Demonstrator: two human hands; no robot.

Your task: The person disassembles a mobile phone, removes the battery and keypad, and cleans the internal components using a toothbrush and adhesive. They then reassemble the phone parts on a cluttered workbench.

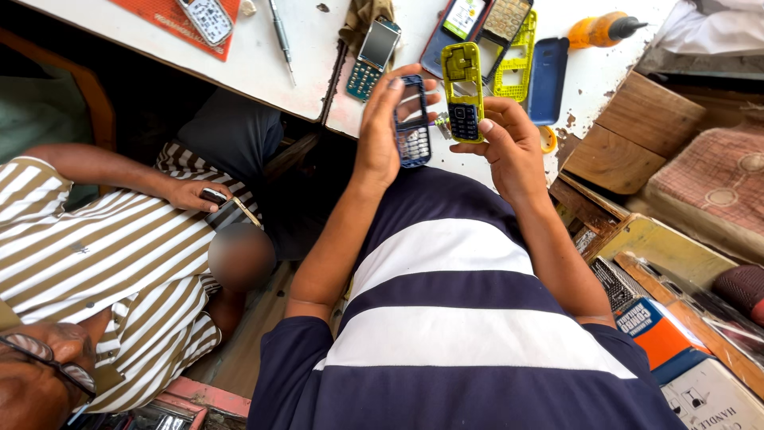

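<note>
My left hand (380, 127) holds a dark blue keypad phone (412, 123) upright, its screen and keys facing me. My right hand (509, 147) grips a yellow phone front frame (462, 87) with a dark keypad, held just right of the blue phone. Both hands hover over the near edge of a white worktable (294, 76). On the table beyond lie a teal keypad phone (372, 57), a second yellow frame (519, 60), a dark blue back cover (548, 80) and a phone with a lit screen (461, 20).
A person in a brown-striped shirt (119, 255) sits at my left, one hand on a small phone (215, 195). A screwdriver (281, 36), an orange mat (171, 20) and an orange bottle (602, 30) are on the table. Wooden blocks (637, 131) and boxes (676, 350) crowd the right.
</note>
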